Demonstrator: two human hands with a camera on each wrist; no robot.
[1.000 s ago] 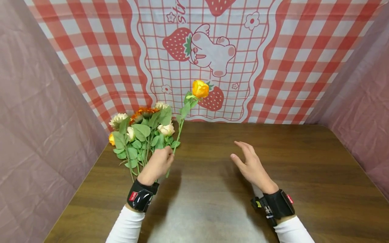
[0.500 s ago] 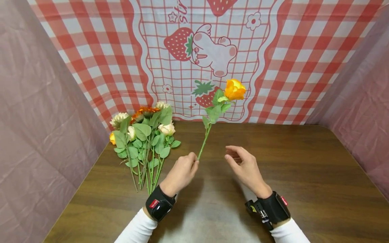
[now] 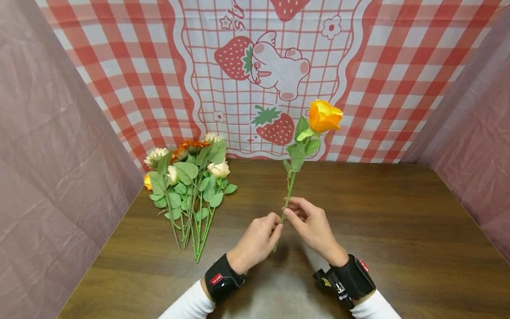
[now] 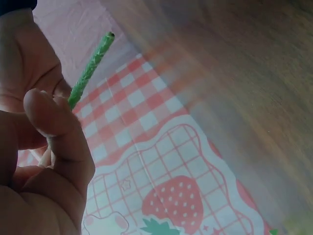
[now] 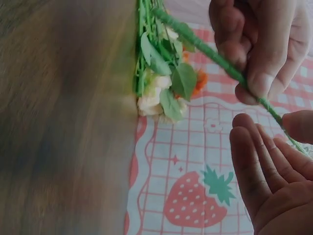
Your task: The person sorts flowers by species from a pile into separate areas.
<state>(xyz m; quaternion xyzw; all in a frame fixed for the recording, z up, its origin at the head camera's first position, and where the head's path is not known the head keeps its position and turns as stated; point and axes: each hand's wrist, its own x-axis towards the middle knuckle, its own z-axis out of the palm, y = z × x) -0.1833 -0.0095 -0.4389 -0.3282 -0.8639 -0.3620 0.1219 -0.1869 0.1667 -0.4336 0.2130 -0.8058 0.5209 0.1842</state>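
Note:
A yellow-orange rose [image 3: 324, 116] stands above the table, leaning right, its green stem [image 3: 290, 188] running down between both hands. My left hand [image 3: 256, 241] pinches the lower stem between thumb and fingers. In the left wrist view the stem's cut end [image 4: 93, 68] sticks out past the left fingers. My right hand [image 3: 316, 228] is just above the left one, around the stem. The right wrist view has its fingers [image 5: 249, 161] extended and apart from the thumb, which is at the stem; whether it touches cannot be told.
A bunch of flowers [image 3: 185, 177] lies at the table's left, with white, cream, orange and yellow blooms and stems toward me. The brown wooden table [image 3: 398, 221] meets a red-and-white checked cloth [image 3: 382, 88] behind. Pink curtains [image 3: 52, 155] hang at both sides.
My left hand has carried the rose right, away from the bunch, and the bloom now stands farther right. The right hand has moved left and in to the stem.

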